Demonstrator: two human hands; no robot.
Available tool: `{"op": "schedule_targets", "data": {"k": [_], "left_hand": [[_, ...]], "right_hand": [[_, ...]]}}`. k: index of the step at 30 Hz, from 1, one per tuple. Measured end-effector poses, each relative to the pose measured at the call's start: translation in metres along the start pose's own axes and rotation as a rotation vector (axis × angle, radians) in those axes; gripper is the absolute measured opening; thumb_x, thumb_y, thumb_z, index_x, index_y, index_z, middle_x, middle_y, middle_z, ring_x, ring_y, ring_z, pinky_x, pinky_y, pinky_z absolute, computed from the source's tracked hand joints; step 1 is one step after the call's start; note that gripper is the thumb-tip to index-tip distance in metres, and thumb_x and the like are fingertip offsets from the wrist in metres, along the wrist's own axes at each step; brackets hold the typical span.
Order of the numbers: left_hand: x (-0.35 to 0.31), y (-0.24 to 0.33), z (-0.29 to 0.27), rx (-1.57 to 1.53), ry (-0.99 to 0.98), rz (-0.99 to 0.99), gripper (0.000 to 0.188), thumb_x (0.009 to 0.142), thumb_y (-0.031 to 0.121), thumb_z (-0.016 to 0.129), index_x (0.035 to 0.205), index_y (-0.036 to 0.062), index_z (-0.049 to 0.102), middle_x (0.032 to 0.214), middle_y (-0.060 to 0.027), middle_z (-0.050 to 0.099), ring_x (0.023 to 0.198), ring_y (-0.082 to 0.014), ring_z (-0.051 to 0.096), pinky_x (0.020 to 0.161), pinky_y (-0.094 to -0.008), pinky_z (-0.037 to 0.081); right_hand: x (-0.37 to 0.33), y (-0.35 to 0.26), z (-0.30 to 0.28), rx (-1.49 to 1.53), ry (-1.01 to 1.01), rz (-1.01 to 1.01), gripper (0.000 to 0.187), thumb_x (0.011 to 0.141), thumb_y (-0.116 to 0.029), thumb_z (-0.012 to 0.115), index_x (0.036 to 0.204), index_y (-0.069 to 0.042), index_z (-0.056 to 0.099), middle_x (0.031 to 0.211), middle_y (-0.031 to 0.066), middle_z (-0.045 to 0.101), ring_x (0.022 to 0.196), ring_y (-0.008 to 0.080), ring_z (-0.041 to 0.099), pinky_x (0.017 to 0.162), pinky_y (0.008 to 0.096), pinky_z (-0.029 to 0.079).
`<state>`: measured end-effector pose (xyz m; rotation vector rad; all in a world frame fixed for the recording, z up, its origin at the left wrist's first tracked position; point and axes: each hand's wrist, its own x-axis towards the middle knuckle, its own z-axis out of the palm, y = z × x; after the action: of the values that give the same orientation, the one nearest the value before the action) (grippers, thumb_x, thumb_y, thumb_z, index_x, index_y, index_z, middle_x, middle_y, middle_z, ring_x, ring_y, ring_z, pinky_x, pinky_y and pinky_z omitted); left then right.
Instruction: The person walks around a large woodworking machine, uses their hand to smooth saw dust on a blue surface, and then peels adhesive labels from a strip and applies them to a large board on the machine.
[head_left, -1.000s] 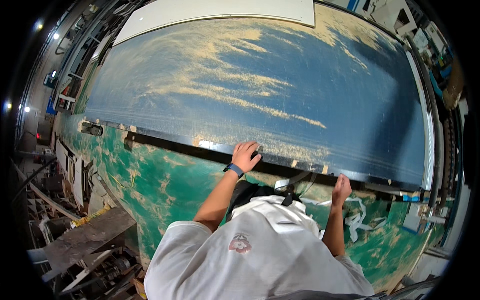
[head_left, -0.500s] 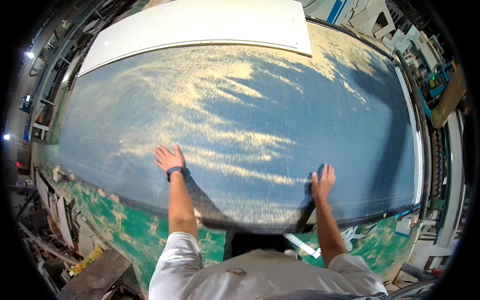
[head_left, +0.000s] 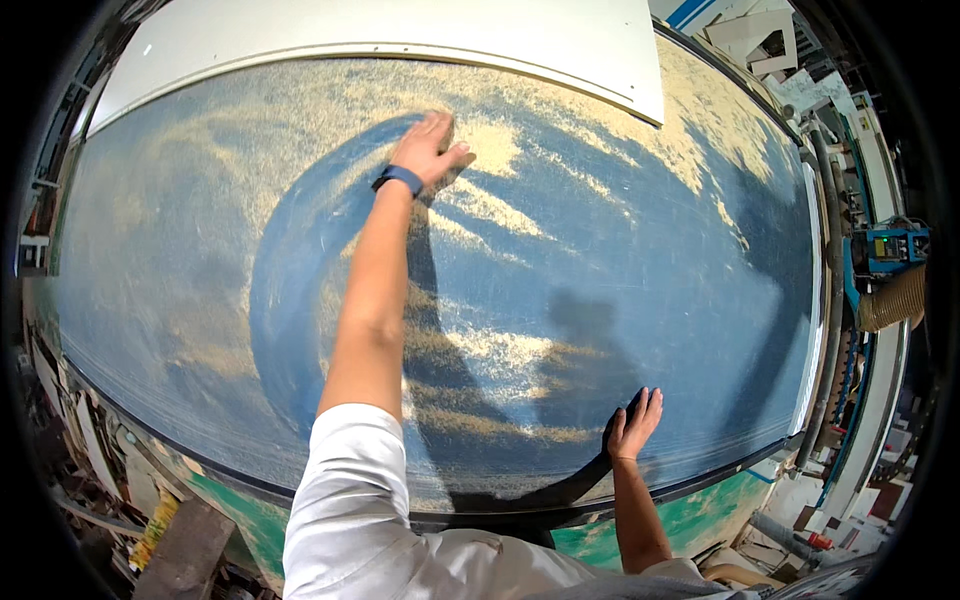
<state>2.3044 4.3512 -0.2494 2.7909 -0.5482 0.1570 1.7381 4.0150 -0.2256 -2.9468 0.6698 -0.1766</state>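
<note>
A large blue-grey panel [head_left: 690, 300] lies flat before me, streaked with pale yellow sawdust [head_left: 490, 150]. My left hand [head_left: 430, 155] is stretched far across it, palm down in the dust near the far side, its fingers extended and holding nothing. A dark band [head_left: 398, 181] circles that wrist. From the near side, a curved swath wiped through the dust leads up to this hand. Toward the near right edge, my right hand [head_left: 637, 425] rests on or just over the panel with fingers spread, also holding nothing; contact is hard to tell.
A white board [head_left: 380, 25] lies along the panel's far side. Machine parts with a ribbed tan hose [head_left: 892, 300] and a blue unit [head_left: 890, 245] stand at the right. Offcuts [head_left: 755, 40] sit at the far right; a brown block [head_left: 185, 550] is at the near left, beside green flooring [head_left: 240, 525].
My left hand has swept away from me and to the right, leaving a wiped curve in the sawdust. My body leans farther forward; my right hand stays near the front edge.
</note>
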Motion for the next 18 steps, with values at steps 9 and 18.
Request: {"op": "schedule_targets", "data": {"k": [9, 18], "left_hand": [[0.030, 0.021, -0.004, -0.021, -0.198, 0.228, 0.061, 0.102, 0.054, 0.019, 0.151, 0.0194, 0.032, 0.158, -0.0061, 0.027, 0.148, -0.0232, 0.021, 0.122, -0.0403, 0.015], [-0.099, 0.017, -0.025, -0.144, -0.168, 0.360, 0.062, 0.101, 0.045, 0.040, 0.148, 0.0053, 0.036, 0.156, -0.0127, 0.031, 0.146, -0.0272, 0.025, 0.121, -0.0387, 0.018]], "right_hand": [[0.002, 0.001, -0.004, -0.011, -0.012, 0.026, 0.066, 0.090, -0.028, 0.053, 0.148, -0.004, 0.034, 0.154, 0.0255, 0.027, 0.143, 0.0446, 0.023, 0.116, 0.0555, 0.014], [-0.003, -0.003, -0.005, -0.056, 0.036, 0.004, 0.060, 0.090, -0.024, 0.058, 0.144, -0.002, 0.040, 0.150, 0.0257, 0.034, 0.139, 0.0435, 0.030, 0.114, 0.0535, 0.021]]}}
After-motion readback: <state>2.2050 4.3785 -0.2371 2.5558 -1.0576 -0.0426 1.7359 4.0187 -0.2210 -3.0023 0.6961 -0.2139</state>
